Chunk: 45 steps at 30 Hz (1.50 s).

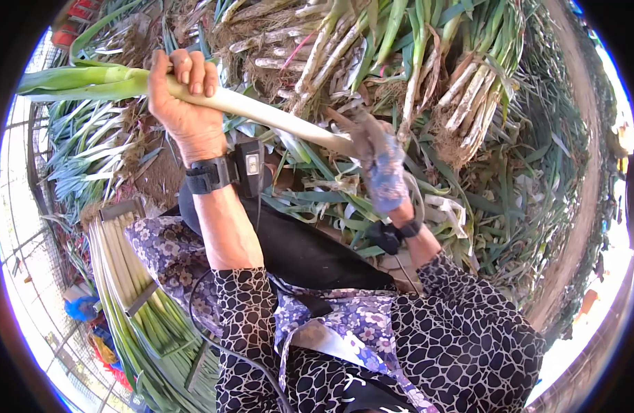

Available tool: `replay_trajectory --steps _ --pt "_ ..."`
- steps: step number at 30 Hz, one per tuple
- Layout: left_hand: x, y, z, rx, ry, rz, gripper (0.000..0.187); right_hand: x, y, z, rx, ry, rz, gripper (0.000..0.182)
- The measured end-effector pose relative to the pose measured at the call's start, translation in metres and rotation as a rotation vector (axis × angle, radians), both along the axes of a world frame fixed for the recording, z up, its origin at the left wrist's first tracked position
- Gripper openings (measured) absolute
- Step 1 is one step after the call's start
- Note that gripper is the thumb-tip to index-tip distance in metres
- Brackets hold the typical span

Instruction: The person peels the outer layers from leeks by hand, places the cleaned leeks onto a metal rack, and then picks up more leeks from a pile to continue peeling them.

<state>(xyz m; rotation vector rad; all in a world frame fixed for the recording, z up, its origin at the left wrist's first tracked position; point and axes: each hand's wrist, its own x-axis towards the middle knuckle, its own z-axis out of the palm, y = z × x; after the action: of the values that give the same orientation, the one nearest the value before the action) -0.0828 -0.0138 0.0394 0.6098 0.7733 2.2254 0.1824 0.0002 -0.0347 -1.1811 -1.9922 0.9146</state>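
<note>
My left hand (187, 103), bare, is closed around the upper shaft of a long green onion (269, 120). Its green leaves stick out to the left, and its peeled-looking white stem slopes down to the right. At the stem's lower end is my right hand (384, 158) in a soiled blue-grey patterned glove. The gloved fingers are blurred but appear wrapped around that end, which they hide.
Unpeeled green onions with dirty roots (468, 103) lie in heaps ahead. Stripped leaves (496, 213) cover the ground at right. A bundle of clean green onions (128, 268) stands at lower left in a metal-edged holder. Wire mesh (24, 227) runs along the left.
</note>
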Motion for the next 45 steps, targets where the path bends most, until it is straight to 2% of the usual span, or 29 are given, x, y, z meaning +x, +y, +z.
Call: replay_trajectory --steps 2,4,6,7,8,10,11,12,14,15,16,18,20,22,23,26,27,28,30,34,36,38,40,41,42,44,45 --pt "0.004 0.0 -0.002 -0.041 -0.006 0.051 0.036 -0.019 0.001 -0.02 0.137 0.101 0.009 0.023" --pt "0.004 0.0 -0.007 -0.05 -0.048 0.051 0.036 -0.02 0.003 -0.025 0.075 0.174 0.018 0.021" --pt "0.004 0.001 -0.006 -0.045 -0.042 0.048 0.036 -0.024 0.016 -0.025 -0.282 0.187 0.048 0.016" --pt "0.006 0.0 -0.005 -0.039 -0.035 0.041 0.036 -0.023 0.028 -0.052 0.109 0.029 0.186 0.012" --pt "0.007 -0.002 -0.006 -0.04 -0.037 0.042 0.036 -0.021 0.039 -0.062 0.107 0.027 0.186 0.012" --pt "0.008 -0.003 -0.008 0.092 -0.016 -0.112 0.033 -0.02 0.056 -0.074 -0.011 -0.186 0.582 0.013" --pt "0.009 -0.003 -0.007 0.094 -0.017 -0.113 0.033 -0.024 0.062 -0.078 0.28 -0.313 0.589 0.016" --pt "0.008 -0.003 -0.006 0.113 -0.02 -0.118 0.033 -0.02 0.062 -0.08 0.28 -0.314 0.592 0.016" --pt "0.003 -0.005 -0.004 0.133 -0.022 -0.119 0.032 -0.016 0.058 -0.057 -0.405 0.006 0.349 0.023" --pt "-0.001 -0.005 -0.003 0.145 -0.005 -0.135 0.032 -0.012 0.052 -0.045 -0.908 0.334 0.166 0.031" --pt "-0.002 -0.008 -0.004 0.15 0.006 -0.148 0.032 -0.006 0.046 -0.034 -0.913 0.325 0.17 0.031" --pt "-0.002 -0.01 -0.004 0.152 -0.009 -0.123 0.032 0.003 0.035 -0.013 -0.36 0.237 0.187 0.037" --pt "-0.003 -0.009 -0.004 0.155 -0.03 -0.115 0.032 0.011 0.022 -0.003 -0.388 0.269 0.192 0.034" --pt "-0.003 -0.008 -0.003 0.16 -0.021 -0.124 0.033 0.016 0.016 -0.001 -0.1 0.175 0.308 0.034" --pt "-0.003 -0.009 -0.003 0.16 -0.013 -0.128 0.033 0.017 0.016 -0.002 -0.099 0.175 0.309 0.034" --pt "-0.002 -0.009 -0.004 0.168 -0.02 -0.116 0.033 0.017 0.014 -0.012 0.2 0.0 0.421 0.04" --pt "-0.002 -0.009 -0.004 0.167 -0.019 -0.11 0.033 0.015 0.014 -0.015 0.184 0.083 0.428 0.031" --pt "-0.002 -0.009 -0.004 0.107 -0.009 -0.067 0.035 0.015 0.014 -0.016 0.182 0.085 0.434 0.031" --pt "-0.003 -0.01 -0.004 0.048 0.002 -0.023 0.038 0.014 0.013 -0.012 0.051 0.075 0.401 0.019" --pt "-0.004 -0.011 -0.005 0.104 -0.02 -0.088 0.035 0.013 0.009 -0.015 -0.112 0.146 0.322 0.015" --pt "-0.003 -0.01 -0.005 0.16 -0.044 -0.139 0.032 0.012 0.004 -0.011 -0.446 0.226 0.119 0.011" --pt "-0.004 -0.011 -0.006 0.178 -0.048 -0.165 0.031 0.012 0.004 -0.006 -0.499 0.243 0.115 0.016" --pt "-0.003 -0.01 -0.006 0.186 -0.057 -0.174 0.029 0.007 0.001 0.004 -0.713 0.414 0.018 0.036" --pt "-0.004 -0.01 -0.007 0.193 -0.064 -0.184 0.027 0.008 0.004 -0.002 -0.643 0.45 0.165 0.052" --pt "-0.004 -0.01 -0.007 0.192 -0.064 -0.183 0.027 0.01 0.004 -0.006 -0.645 0.45 0.166 0.052" --pt "-0.006 -0.01 -0.008 0.195 -0.093 -0.223 0.024 0.01 0.004 -0.005 -0.409 0.416 0.403 0.056" --pt "-0.007 -0.008 -0.009 0.194 -0.094 -0.223 0.024 0.01 0.005 0.002 -0.474 0.359 0.416 0.061"
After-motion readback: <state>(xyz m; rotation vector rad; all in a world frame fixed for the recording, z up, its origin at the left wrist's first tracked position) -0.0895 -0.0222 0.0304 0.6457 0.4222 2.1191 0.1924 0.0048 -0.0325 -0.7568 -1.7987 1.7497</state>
